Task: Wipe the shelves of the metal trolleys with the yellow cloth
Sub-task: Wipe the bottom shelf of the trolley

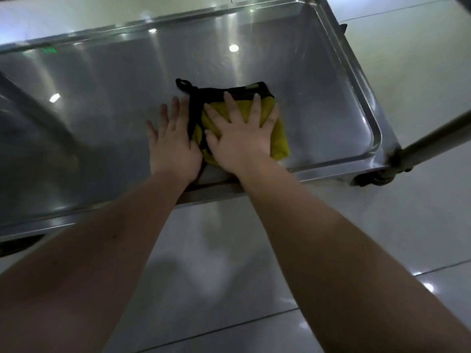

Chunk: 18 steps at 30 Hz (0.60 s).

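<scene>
Shelf (318, 80): a shallow stainless tray with a raised rim, forming one level of the metal trolley (328, 14). Its surface carries ceiling-light reflections.

Yellow cloth (280, 142): folded into a compact pad and lying flat on the shelf, right of centre and close to the near rim. A black trim (195, 115) runs along its far and left edges. The trim ends in a hanging loop (183, 84) that lies on the bare metal at the far left corner of the pad.

Right grip (239, 135): fully open, palm down, fingers straight and spread. It presses directly on top of the yellow cloth and covers most of the pad. Yellow fabric shows beyond the little-finger side and between the fingers. Nothing is pinched or enclosed.

Left grip (173, 141): fully open, palm down, fingers straight. It rests just beside the right grip, thumb side on the black trim at the cloth's left edge. The outer fingers lie on the bare shelf. Nothing is enclosed.

Both forearms cross the near rim.

Surroundings: an upright post (433, 138) and a caster (374, 178) stand at the shelf's near right corner, and glossy pale floor tiles (254, 263) lie below.
</scene>
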Each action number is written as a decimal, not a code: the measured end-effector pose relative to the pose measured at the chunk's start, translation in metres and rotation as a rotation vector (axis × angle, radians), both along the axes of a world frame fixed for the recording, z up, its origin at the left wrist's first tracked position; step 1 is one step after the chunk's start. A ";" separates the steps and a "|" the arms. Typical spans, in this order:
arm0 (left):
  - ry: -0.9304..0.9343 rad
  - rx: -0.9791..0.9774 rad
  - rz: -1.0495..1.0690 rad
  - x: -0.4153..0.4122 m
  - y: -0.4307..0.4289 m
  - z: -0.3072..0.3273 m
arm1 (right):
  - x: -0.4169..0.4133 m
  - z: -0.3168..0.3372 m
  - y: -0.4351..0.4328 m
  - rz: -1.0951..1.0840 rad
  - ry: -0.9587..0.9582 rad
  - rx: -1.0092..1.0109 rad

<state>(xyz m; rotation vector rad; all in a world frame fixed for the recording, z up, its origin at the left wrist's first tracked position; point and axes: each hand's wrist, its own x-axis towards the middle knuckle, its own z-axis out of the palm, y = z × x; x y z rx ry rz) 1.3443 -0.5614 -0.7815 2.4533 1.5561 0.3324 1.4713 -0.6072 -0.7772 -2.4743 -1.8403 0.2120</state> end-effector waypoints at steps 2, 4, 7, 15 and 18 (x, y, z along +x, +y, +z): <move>0.038 0.009 -0.009 0.000 -0.003 -0.001 | 0.023 -0.002 -0.002 0.054 -0.008 0.005; 0.084 0.009 -0.028 0.004 -0.003 -0.003 | 0.076 -0.002 -0.007 -0.025 0.002 0.009; 0.173 0.033 -0.057 0.010 -0.001 -0.009 | 0.160 0.000 -0.030 -0.270 0.012 -0.038; 0.224 0.020 -0.063 0.014 -0.002 -0.007 | 0.076 0.004 0.004 -0.184 0.085 -0.056; 0.213 -0.008 -0.051 0.008 0.002 -0.006 | 0.027 0.001 0.004 0.027 0.024 -0.024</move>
